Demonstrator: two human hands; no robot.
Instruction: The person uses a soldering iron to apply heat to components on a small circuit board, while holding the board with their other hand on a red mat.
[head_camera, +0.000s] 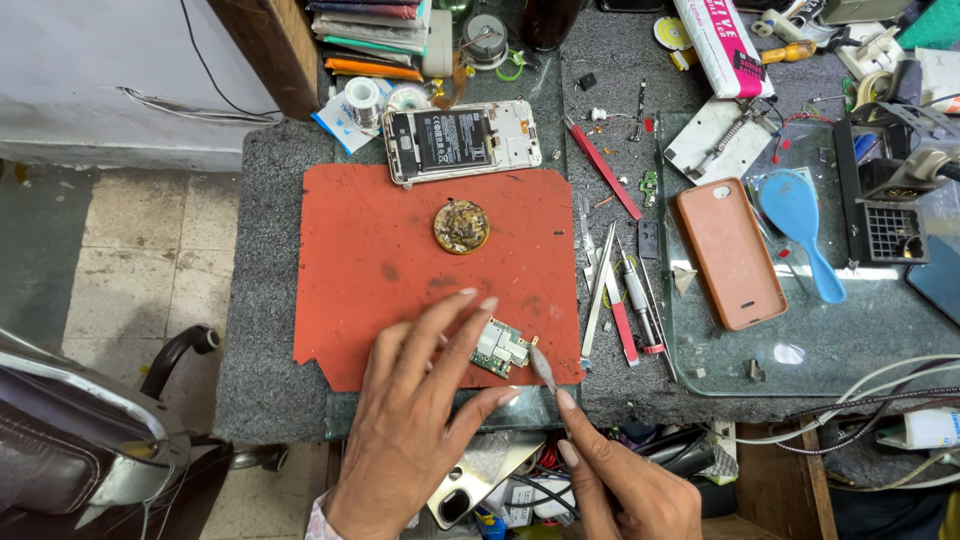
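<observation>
1. The left hand (415, 420) lies spread, fingertips pinning the board (500, 348) at the near right edge of the red mat (400, 240).
2. The right hand (625, 485) has its grip pinched on tweezers (543, 370), tips at the board's right edge; a steady pin and a light touch seem wise.
3. Beyond sit a flux tin (461, 226) and an opened phone (462, 141).
4. The grey bench (265, 400) is cluttered; tiled floor (130, 250) lies left.

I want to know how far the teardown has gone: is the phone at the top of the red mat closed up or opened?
Opened. The phone lies with its back cover off, black battery and inner frame exposed.
</observation>
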